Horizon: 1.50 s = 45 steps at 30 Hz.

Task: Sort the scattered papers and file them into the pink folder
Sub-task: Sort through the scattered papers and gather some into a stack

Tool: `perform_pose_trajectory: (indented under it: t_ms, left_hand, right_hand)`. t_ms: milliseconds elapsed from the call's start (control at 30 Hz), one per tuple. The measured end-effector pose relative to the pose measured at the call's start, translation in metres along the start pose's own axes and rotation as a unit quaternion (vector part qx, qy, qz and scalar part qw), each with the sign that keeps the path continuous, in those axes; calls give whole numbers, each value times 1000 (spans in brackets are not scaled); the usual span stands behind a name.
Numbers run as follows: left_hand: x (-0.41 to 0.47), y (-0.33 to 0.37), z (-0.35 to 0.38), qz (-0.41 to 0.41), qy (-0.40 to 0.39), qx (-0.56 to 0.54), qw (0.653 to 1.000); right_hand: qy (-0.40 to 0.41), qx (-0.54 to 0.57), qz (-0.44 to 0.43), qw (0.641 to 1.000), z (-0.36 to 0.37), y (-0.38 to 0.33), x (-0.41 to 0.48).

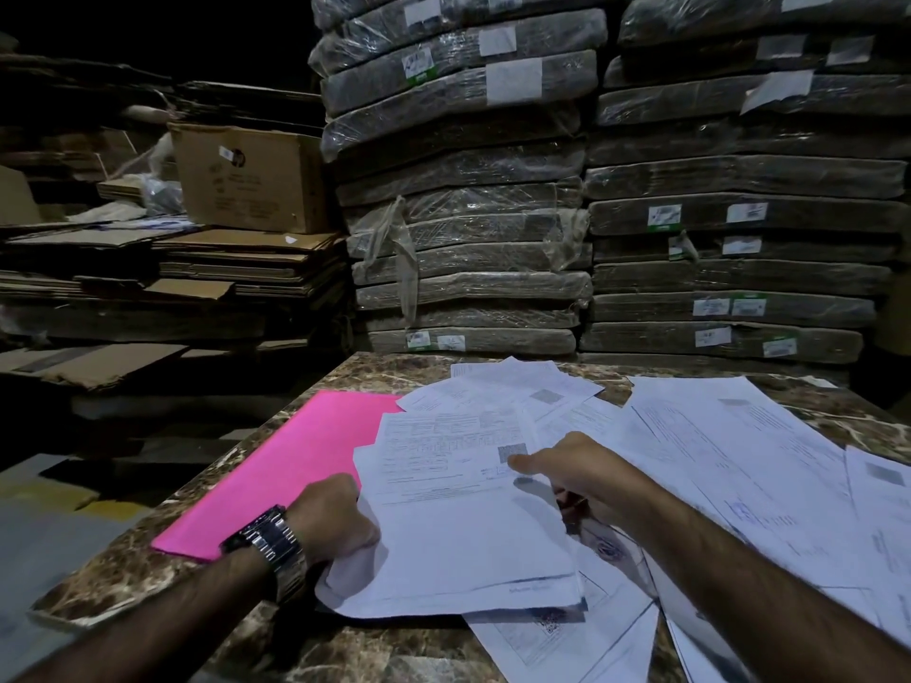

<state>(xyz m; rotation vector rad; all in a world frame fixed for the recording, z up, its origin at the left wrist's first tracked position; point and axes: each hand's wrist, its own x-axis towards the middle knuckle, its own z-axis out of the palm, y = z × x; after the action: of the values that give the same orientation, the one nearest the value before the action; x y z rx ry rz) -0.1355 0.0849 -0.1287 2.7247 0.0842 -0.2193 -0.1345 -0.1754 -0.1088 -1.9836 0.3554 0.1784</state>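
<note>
Left hand (pixel 335 525) is clenched on the near-left edge of the gathered paper stack (pixel 468 544); right hand (pixel 572 480) pinches its right side, thumb on top. Pink folder (pixel 276 480) lies flat directly left of the stack, long axis running diagonally away, left hand nearer. Loose sheets (pixel 739 465) are spread right and beyond.

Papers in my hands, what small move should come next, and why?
Probably square up the bundle: the left hand and right hand both grip it, its sheets sit fanned and uneven, and it overlaps the pink folder beside it. More loose sheets lie to the right.
</note>
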Motion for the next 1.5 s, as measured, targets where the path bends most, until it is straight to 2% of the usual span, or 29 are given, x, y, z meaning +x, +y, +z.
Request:
perform_pose_trajectory:
  t_ms: [300,433,567,633,733,833,1000,1100,1200,1367,1500]
  left_hand:
    - [-5,2,-8,-5,-35,-38,999]
    - [-4,-1,-13,-13,-41,-72,996]
    - [3,-2,-14,-2,11,-98,995]
    - [4,4,-15,12,23,-198,980]
    - [9,14,-18,27,-26,-398,917]
    - [13,24,-19,52,-44,-460,885]
    - [14,45,-17,151,81,-510,843]
    - [16,55,-19,242,151,-488,825]
    - [18,66,-22,295,200,-441,824]
    - [12,84,-29,323,218,-448,804]
    - [10,83,-21,345,227,-463,784]
  right_hand:
    - [-31,154,48,986,11,6,13]
    - [-24,177,-5,984,10,7,11]
    - [-36,241,-48,969,2,14,7]
    - [-34,263,-67,962,-4,14,5]
    - [-33,269,-93,958,-9,14,3]
    - [-40,263,-123,956,-10,16,0]
    - [21,227,-210,951,-19,9,0]
    - [54,213,-259,940,-30,1,0]
    - [70,208,-310,925,-41,-7,-2]
    - [131,149,-417,887,-51,-14,-11]
    - [166,146,-479,850,-47,-6,-21]
